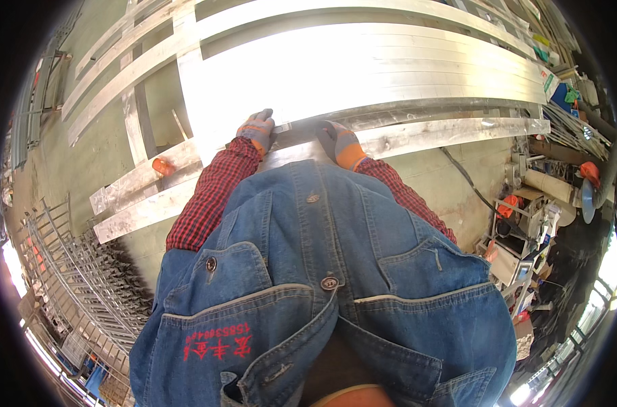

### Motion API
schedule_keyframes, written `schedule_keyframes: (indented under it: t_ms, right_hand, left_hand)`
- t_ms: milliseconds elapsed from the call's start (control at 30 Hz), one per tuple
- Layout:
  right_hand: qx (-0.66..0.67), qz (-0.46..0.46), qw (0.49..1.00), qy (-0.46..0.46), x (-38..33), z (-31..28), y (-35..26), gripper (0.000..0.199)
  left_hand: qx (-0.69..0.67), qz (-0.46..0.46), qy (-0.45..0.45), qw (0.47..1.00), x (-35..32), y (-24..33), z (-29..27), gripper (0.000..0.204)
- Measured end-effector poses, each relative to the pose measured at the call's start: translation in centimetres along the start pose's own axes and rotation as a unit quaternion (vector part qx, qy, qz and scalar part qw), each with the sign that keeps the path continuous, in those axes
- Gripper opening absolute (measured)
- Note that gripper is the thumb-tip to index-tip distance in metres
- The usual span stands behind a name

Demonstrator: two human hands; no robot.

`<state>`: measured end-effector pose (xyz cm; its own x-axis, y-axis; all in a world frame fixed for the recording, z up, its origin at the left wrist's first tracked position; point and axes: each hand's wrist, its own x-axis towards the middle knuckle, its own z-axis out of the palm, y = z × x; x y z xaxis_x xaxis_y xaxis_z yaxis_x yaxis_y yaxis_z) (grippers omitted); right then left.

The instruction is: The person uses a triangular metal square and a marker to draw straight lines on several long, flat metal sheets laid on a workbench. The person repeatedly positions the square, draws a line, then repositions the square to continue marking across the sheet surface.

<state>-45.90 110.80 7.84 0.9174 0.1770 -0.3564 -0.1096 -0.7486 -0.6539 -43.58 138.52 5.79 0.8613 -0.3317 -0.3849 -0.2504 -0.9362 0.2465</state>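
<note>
My left hand point(257, 131), in a grey and orange work glove, rests at the near edge of a bright, glaring metal panel point(390, 71). Its fingers stretch forward along the edge, and nothing shows in them. To its right, my right hand point(343, 144) wears a matching glove, with its fingers bent over a long grey metal bar point(430, 114) along the panel's near side; the fingertips are partly hidden. Between the hands, a small pale piece point(285, 126) lies at the panel edge. Strong glare hides much of the panel's left part.
Pale support beams point(457, 130) run beneath and in front of the panel. On one at the left sits an orange object point(162, 167). Metal racks point(57, 237) stand at lower left. A dark cable point(468, 178) crosses the floor; a cluttered cart point(515, 237) is at right.
</note>
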Motion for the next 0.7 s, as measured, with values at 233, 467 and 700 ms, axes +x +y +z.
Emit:
schedule_keyframes:
  t_ms: [233,467,700]
  right_hand:
    - [-0.004,0.002,1.000,-0.014,0.2,0.6,-0.6,0.039]
    - [-0.014,-0.027,1.000,-0.002,0.8,0.9,-2.1,0.037]
    - [0.006,-0.084,0.996,0.013,2.4,1.6,-2.1,0.033]
  left_hand:
    - [-0.006,0.017,0.026,1.000,0.2,-0.7,1.3,0.035]
    - [-0.009,0.006,0.010,1.000,0.6,-0.8,1.6,0.037]
    - [0.009,0.004,-0.009,1.000,0.4,-0.4,0.6,0.042]
